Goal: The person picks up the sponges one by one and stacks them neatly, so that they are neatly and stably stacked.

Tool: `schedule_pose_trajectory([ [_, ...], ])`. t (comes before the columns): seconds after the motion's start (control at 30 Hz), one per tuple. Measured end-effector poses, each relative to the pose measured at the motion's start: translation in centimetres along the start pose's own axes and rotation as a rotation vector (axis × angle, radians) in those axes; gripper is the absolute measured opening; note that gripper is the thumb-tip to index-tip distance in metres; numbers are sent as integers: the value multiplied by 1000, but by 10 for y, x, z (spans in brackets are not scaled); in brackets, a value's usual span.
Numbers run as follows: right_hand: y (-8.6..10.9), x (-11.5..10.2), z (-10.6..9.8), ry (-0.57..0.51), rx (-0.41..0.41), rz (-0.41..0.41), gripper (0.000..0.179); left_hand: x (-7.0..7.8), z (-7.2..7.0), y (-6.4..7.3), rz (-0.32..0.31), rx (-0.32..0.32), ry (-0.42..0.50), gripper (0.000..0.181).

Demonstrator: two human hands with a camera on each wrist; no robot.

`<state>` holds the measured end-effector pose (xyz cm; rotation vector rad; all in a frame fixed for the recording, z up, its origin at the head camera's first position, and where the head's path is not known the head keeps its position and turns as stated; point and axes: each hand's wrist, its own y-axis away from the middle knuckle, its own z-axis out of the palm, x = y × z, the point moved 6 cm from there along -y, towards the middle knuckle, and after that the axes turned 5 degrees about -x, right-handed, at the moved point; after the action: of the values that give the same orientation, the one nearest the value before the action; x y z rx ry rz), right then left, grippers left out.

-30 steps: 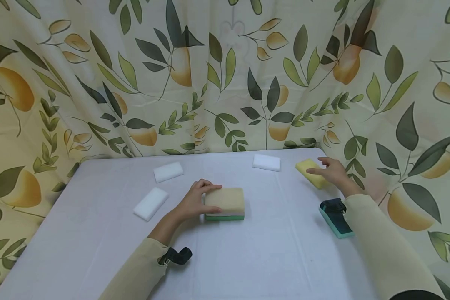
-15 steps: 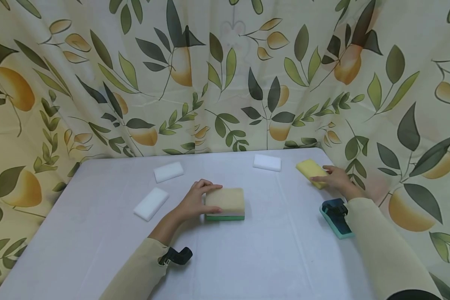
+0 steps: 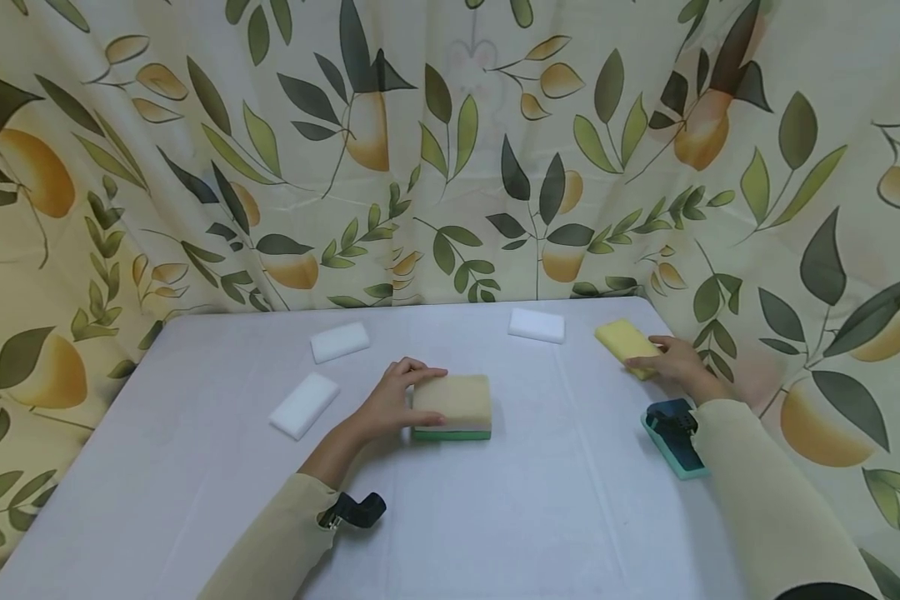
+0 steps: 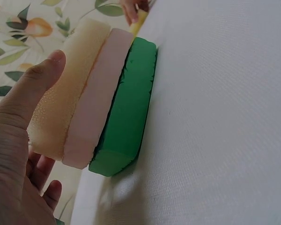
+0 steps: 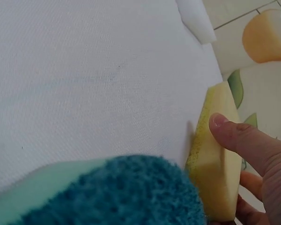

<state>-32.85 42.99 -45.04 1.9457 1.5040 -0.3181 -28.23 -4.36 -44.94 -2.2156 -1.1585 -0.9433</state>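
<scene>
Nearest, toward the lower right, the teal-edged sponge (image 3: 678, 446) lies on the worktop (image 3: 525, 517) beside the right sleeve (image 3: 772, 483); lifting that arm well up would avoid brushing it. At mid-frame the left hand (image 3: 392, 402) spans the left end of the layered stack (image 3: 461, 400), thumb on the near side of the cream top layer, fingers on the far; a light, steady hold should keep the layers aligned without denting them. Farther off, upper right, the right hand (image 3: 678, 364) pinches the yellow sponge (image 3: 622, 340) at its lower-right end. It sits near the worktop's edge, so raising it straight up, clear of the white block (image 3: 537, 325) at upper centre, seems safest.
</scene>
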Motion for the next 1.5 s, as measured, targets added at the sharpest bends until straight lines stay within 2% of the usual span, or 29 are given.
schedule_pose_trajectory([
  [0.63, 3, 0, 5, -28, 6, -1, 96, -2, 2, 2, -10, -2, 36, 71],
  [0.87, 6, -7, 5, -2, -23, -3, 96, -2, 1, 4, -8, 1, 13, 80],
  [1.0, 8, -11, 5, 10, -38, -8, 96, -5, 0, 5, -11, 1, 36, 83],
  [1.27, 5, -21, 3, 26, -40, -51, 97, -11, 1, 7, -59, -15, 81, 85],
  [1.5, 8, -34, 4, 48, -34, -76, 96, -11, 1, 9, -57, -10, 75, 87],
])
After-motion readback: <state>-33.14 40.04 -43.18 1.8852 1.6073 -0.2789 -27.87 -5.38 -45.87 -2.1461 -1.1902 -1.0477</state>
